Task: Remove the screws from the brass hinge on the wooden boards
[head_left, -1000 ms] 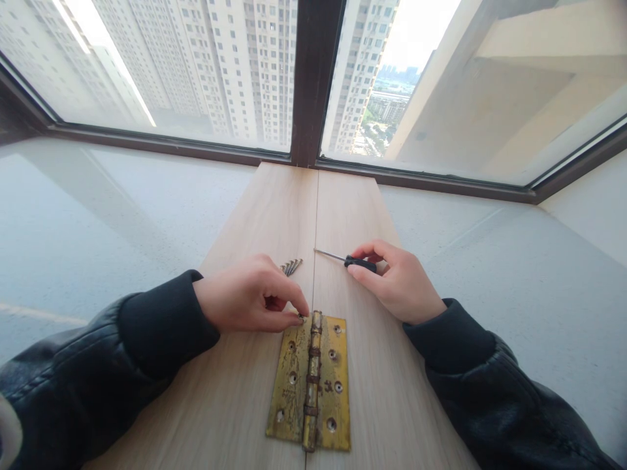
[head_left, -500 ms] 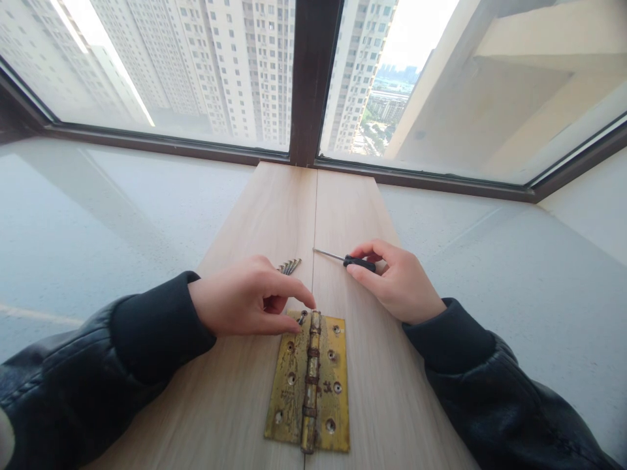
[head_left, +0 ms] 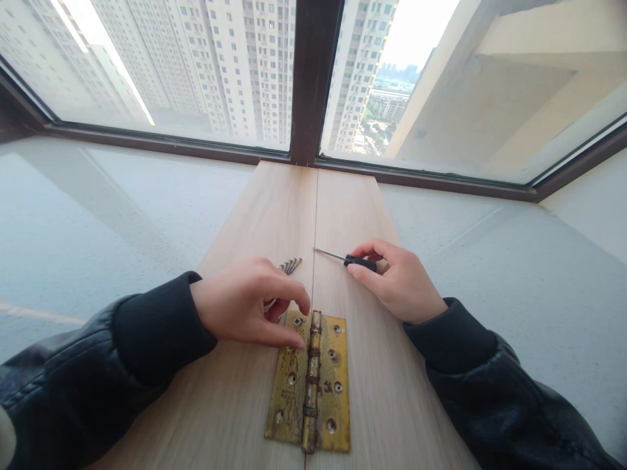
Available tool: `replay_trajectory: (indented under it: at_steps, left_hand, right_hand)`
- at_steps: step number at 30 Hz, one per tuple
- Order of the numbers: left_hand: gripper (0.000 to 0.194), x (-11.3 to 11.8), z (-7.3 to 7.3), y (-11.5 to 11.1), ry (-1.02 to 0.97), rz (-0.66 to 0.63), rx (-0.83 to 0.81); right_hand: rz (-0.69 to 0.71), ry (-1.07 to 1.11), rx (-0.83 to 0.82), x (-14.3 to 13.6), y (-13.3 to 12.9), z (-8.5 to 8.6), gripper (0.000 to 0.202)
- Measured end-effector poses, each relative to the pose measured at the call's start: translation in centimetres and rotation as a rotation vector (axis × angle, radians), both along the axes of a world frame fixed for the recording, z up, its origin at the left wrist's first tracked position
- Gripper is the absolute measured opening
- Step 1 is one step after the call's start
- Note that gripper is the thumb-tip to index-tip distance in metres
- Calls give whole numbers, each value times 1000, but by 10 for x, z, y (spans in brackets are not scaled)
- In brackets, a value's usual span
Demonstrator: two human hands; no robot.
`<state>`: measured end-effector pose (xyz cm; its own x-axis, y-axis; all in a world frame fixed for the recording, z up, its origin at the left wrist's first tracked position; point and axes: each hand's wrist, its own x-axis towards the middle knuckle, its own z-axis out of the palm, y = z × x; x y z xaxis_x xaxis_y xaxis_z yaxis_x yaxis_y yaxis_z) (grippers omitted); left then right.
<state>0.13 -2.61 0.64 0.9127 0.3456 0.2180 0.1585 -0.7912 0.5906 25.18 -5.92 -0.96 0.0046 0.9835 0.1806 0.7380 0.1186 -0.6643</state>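
Note:
A worn brass hinge (head_left: pixel 325 385) lies unfolded on two pale wooden boards, its barrel along the seam between them. A screw (head_left: pixel 298 322) stands in the top left hole of the hinge. My left hand (head_left: pixel 255 303) hovers at that corner, thumb and forefinger apart on either side of the screw and holding nothing. My right hand (head_left: pixel 392 277) grips a screwdriver (head_left: pixel 360 262) by its black handle, the shaft pointing left across the seam. Several loose screws (head_left: pixel 291 266) lie on the left board beyond my left hand, which partly hides them.
The pale boards (head_left: pixel 284 209) run away from me to the dark window frame (head_left: pixel 313 85). A white speckled sill (head_left: pixel 147 215) spreads on both sides. Tall buildings show through the glass.
My left thumb and forefinger have spread and let go of the screw, which now sits in the hinge's top left hole. My right hand stays put with the screwdriver.

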Motion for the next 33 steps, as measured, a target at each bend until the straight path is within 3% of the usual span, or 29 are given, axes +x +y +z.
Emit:
replay_trajectory:
  at_steps: [8,17,22,33]
  left_hand:
    - [15,0,-2,0,-110,19,105]
    - [14,1,0,-2,-95,-25,-5]
    - [25,-4,-1,1,-94,31,62]
    - [10,2,-4,-1,-133,8,33]
  right_hand:
    - [-3,-3,5,0,-1,1,15]
    - [0,-11,5,0,0,0,14]
    - [-2,-15,-1,0,0,1,14]
    - [-8,-17,-10,-1,-1,2,15]
